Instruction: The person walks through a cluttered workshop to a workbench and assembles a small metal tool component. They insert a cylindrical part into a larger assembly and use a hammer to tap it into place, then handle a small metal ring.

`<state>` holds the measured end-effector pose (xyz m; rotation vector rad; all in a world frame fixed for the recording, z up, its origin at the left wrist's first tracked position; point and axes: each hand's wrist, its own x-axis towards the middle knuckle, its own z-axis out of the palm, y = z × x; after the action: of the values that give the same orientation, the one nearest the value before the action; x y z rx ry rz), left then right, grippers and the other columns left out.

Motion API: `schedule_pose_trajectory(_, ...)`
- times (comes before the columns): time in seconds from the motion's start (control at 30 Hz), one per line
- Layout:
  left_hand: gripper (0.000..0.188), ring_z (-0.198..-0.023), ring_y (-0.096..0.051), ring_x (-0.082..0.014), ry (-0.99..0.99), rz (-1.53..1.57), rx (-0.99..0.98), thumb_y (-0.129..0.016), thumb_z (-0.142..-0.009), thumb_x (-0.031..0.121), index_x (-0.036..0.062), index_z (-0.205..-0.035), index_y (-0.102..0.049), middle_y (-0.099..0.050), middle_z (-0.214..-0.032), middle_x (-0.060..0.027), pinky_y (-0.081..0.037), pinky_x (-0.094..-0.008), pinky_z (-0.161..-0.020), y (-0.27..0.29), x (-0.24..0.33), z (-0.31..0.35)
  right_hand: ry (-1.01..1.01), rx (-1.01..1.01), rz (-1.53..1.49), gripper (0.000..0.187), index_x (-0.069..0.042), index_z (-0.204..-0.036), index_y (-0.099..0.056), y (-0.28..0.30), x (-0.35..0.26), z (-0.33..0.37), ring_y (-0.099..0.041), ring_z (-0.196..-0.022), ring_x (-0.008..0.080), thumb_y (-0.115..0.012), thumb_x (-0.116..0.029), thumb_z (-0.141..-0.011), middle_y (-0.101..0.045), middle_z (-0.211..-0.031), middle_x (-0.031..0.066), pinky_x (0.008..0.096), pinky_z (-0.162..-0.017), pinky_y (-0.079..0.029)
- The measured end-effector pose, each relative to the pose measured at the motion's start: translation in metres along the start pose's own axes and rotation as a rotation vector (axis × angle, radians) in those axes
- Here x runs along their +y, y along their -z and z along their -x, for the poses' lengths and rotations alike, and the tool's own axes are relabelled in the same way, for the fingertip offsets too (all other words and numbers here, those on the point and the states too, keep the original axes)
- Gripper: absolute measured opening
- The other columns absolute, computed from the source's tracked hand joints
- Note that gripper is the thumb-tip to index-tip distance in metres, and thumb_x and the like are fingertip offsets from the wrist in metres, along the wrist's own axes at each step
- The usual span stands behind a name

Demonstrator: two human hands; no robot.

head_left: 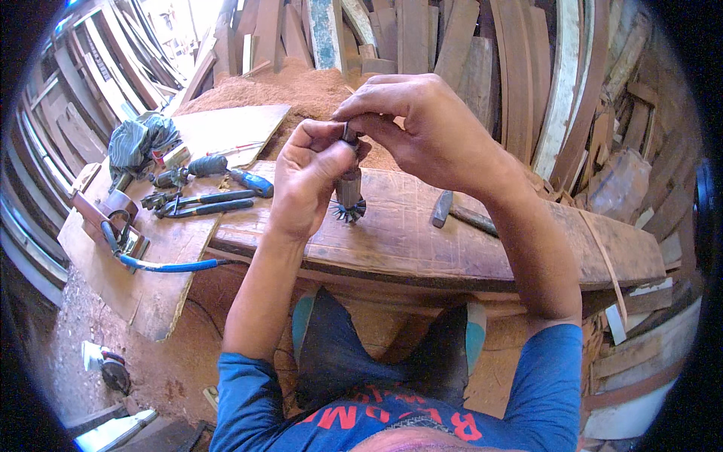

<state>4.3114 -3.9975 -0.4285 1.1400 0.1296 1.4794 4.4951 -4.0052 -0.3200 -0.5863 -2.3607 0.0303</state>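
My left hand (305,177) is closed round a motor armature (348,190), a dark grey cylinder with a black finned fan at its lower end. The armature stands roughly upright above the wooden plank, fan downward. At its upper end, the fingertips of my right hand (403,113) are pinched together. They meet the left thumb and forefinger there, and what they pinch is too small to make out. Right of the armature, a hammer (442,209) lies on the plank, its handle partly behind my right forearm.
A thick plank (407,248) spans the front. On a board at left lie pliers (215,208), a blue-handled tool (256,183), a striped cloth (143,139) and a power tool (120,226) with a blue-sleeved cord. Sawdust (263,89) heaps behind; timber leans all round.
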Motion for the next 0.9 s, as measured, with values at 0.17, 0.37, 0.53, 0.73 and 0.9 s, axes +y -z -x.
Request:
schedule_pose_trajectory(0.17,0.050,-0.109,-0.069,-0.0278,-0.021,-0.106,0.033,-0.078,-0.083,-0.005,0.0032,-0.125,-0.054,-0.068,-0.115,-0.0143,-0.055,-0.0391,-0.098,-0.002,-0.001,0.007,-0.196,0.175,-0.245,0.014,0.002,-0.107,-0.070,0.004,-0.001,0.008,-0.068,-0.093,0.0128,-0.070,0.000,-0.093,-0.071,-0.097,0.0070,0.0278,-0.085,-0.055)
schedule_pose_trajectory(0.37,0.051,-0.113,-0.068,-0.0301,0.027,-0.144,-0.014,-0.077,-0.085,-0.003,0.0020,-0.127,-0.049,-0.069,-0.117,-0.0179,-0.053,-0.0387,-0.101,0.000,0.003,0.011,-0.127,0.190,-0.288,0.009,0.001,-0.098,-0.072,0.011,-0.007,0.023,-0.070,-0.081,0.0180,-0.070,-0.003,-0.090,-0.072,-0.087,0.0112,0.0318,-0.075,-0.055)
schedule_pose_trajectory(0.53,0.052,-0.113,-0.069,-0.0298,0.037,-0.110,-0.030,-0.078,-0.085,0.000,0.0011,-0.128,-0.048,-0.070,-0.116,-0.0214,-0.054,-0.0375,-0.100,0.000,0.001,0.011,-0.088,0.131,-0.258,0.016,0.002,-0.103,-0.068,0.010,-0.015,0.019,-0.072,-0.086,0.0156,-0.073,0.004,-0.088,-0.072,-0.092,0.0091,0.0287,-0.078,-0.058)
schedule_pose_trajectory(0.73,0.051,-0.112,-0.070,-0.0292,0.034,-0.114,-0.041,-0.078,-0.086,0.000,0.0002,-0.127,-0.049,-0.070,-0.115,-0.0215,-0.055,-0.0360,-0.098,-0.004,0.003,0.011,-0.095,0.100,-0.183,0.022,0.002,-0.107,-0.066,0.008,-0.016,0.014,-0.073,-0.085,0.0165,-0.074,0.004,-0.087,-0.072,-0.092,0.0097,0.0297,-0.077,-0.059)
schedule_pose_trajectory(0.9,0.048,-0.111,-0.070,-0.0284,0.018,-0.103,-0.040,-0.077,-0.086,-0.003,-0.0006,-0.127,-0.051,-0.070,-0.115,-0.0204,-0.056,-0.0348,-0.096,-0.001,-0.001,0.010,-0.110,0.026,-0.115,0.015,0.002,-0.101,-0.068,0.010,-0.017,0.010,-0.073,-0.081,0.0162,-0.074,0.001,-0.088,-0.073,-0.088,0.0102,0.0299,-0.073,-0.058)
